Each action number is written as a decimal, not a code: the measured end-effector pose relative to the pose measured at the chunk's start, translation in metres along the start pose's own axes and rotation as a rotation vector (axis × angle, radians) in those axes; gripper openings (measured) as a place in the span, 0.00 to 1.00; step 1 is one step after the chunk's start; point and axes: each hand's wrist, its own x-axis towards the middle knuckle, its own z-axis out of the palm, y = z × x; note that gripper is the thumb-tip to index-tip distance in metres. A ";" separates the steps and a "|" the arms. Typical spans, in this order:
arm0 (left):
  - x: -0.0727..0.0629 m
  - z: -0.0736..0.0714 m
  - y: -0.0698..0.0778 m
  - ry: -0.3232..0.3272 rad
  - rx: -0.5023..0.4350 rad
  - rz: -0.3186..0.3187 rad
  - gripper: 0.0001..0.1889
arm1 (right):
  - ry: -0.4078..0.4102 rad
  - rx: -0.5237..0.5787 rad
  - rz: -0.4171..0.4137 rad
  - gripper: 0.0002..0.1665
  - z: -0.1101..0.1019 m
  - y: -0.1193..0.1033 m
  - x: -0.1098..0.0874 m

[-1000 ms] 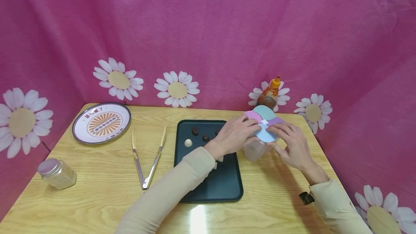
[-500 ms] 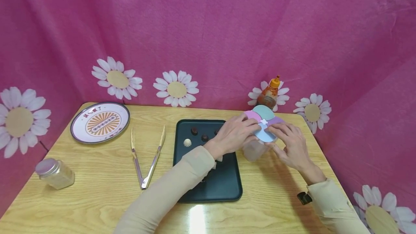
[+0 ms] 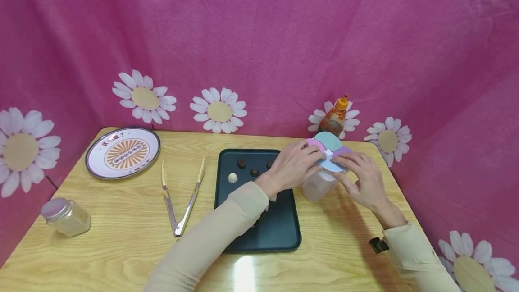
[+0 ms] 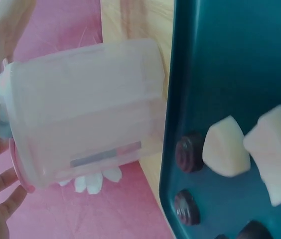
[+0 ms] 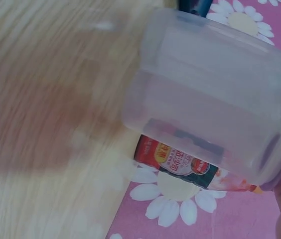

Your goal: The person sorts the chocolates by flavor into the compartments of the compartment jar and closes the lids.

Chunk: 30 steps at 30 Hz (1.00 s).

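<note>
A translucent plastic canister point(image 3: 318, 188) stands upright on the table, right of the dark tray. Its lid point(image 3: 329, 140) has several petal-shaped flaps in pink, green, purple and blue. My left hand point(image 3: 293, 166) holds the lid's left side, fingers on top and thumb at the front edge. From the right, my right hand point(image 3: 365, 181) pinches the blue flap point(image 3: 330, 165) at its front edge. That flap is tilted up, and the white rim shows beneath it. In the right wrist view the canister point(image 5: 210, 89) has frosted walls; its contents cannot be made out.
The dark tray point(image 3: 279, 233) bears chocolates point(image 3: 241, 163) and white pieces point(image 4: 226, 147), partly behind my left arm. Metal tongs point(image 3: 178, 226), a patterned plate point(image 3: 121, 153) and a lidded jar point(image 3: 66, 217) are on the left. A sauce bottle point(image 3: 334, 118) stands behind the canister.
The blue flap's front edge has risen and the white rim below it has come into view. Both hands remain at the lid. The head view has shifted slightly.
</note>
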 end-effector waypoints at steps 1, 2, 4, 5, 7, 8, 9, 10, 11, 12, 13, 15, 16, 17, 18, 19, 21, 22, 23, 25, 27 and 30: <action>0.001 0.000 0.000 0.010 -0.016 -0.014 0.18 | 0.008 0.011 0.006 0.33 -0.001 0.000 0.001; 0.001 0.000 0.000 0.019 -0.032 -0.029 0.18 | 0.019 0.026 0.013 0.31 -0.003 0.000 0.001; 0.002 0.000 0.000 0.036 -0.058 -0.057 0.16 | 0.044 0.070 0.028 0.24 -0.006 0.001 0.003; 0.002 0.000 0.001 0.042 -0.068 -0.069 0.16 | 0.056 0.083 0.033 0.20 -0.007 0.001 0.003; 0.003 -0.001 0.001 0.050 -0.075 -0.085 0.15 | 0.060 0.100 0.042 0.13 -0.009 0.002 0.004; 0.004 -0.001 0.001 0.052 -0.075 -0.089 0.15 | 0.062 0.113 0.041 0.12 -0.010 0.003 0.005; 0.004 -0.001 0.001 0.055 -0.077 -0.095 0.15 | 0.060 0.120 0.045 0.14 -0.011 0.003 0.005; 0.005 -0.001 0.001 0.058 -0.080 -0.100 0.14 | 0.059 0.126 0.051 0.16 -0.012 0.004 0.006; 0.006 -0.001 0.001 0.061 -0.083 -0.105 0.15 | 0.058 0.127 0.059 0.19 -0.013 0.004 0.007; 0.007 -0.002 0.001 0.064 -0.087 -0.110 0.15 | 0.055 0.127 0.069 0.20 -0.014 0.004 0.008; 0.007 -0.002 0.001 0.067 -0.089 -0.114 0.14 | 0.053 0.131 0.085 0.21 -0.014 0.005 0.009; 0.009 -0.002 0.001 0.070 -0.081 -0.120 0.14 | 0.055 0.133 0.113 0.21 -0.015 0.005 0.010; 0.010 -0.002 0.001 0.071 -0.072 -0.121 0.14 | 0.054 0.134 0.126 0.20 -0.015 0.005 0.010; 0.011 -0.002 0.001 0.072 -0.056 -0.122 0.14 | 0.052 0.133 0.136 0.20 -0.015 0.004 0.011; 0.012 -0.002 0.001 0.074 -0.037 -0.122 0.14 | 0.051 0.132 0.145 0.19 -0.015 0.004 0.011; 0.013 -0.002 0.001 0.076 -0.019 -0.122 0.15 | 0.052 0.132 0.153 0.18 -0.015 0.005 0.012; 0.015 -0.003 0.001 0.080 0.008 -0.126 0.15 | 0.055 0.131 0.166 0.17 -0.015 0.005 0.014; 0.016 -0.003 0.001 0.082 0.018 -0.129 0.15 | 0.056 0.132 0.175 0.16 -0.015 0.005 0.015; 0.017 -0.003 0.001 0.082 0.025 -0.131 0.15 | 0.056 0.131 0.184 0.15 -0.015 0.006 0.015; 0.019 -0.003 0.001 0.079 0.022 -0.137 0.15 | 0.056 0.131 0.202 0.14 -0.014 0.007 0.016; 0.020 -0.004 0.001 0.074 0.010 -0.144 0.15 | 0.054 0.131 0.217 0.13 -0.014 0.008 0.017; 0.018 -0.006 -0.001 0.064 -0.019 -0.167 0.15 | 0.049 0.130 0.232 0.13 -0.014 0.009 0.017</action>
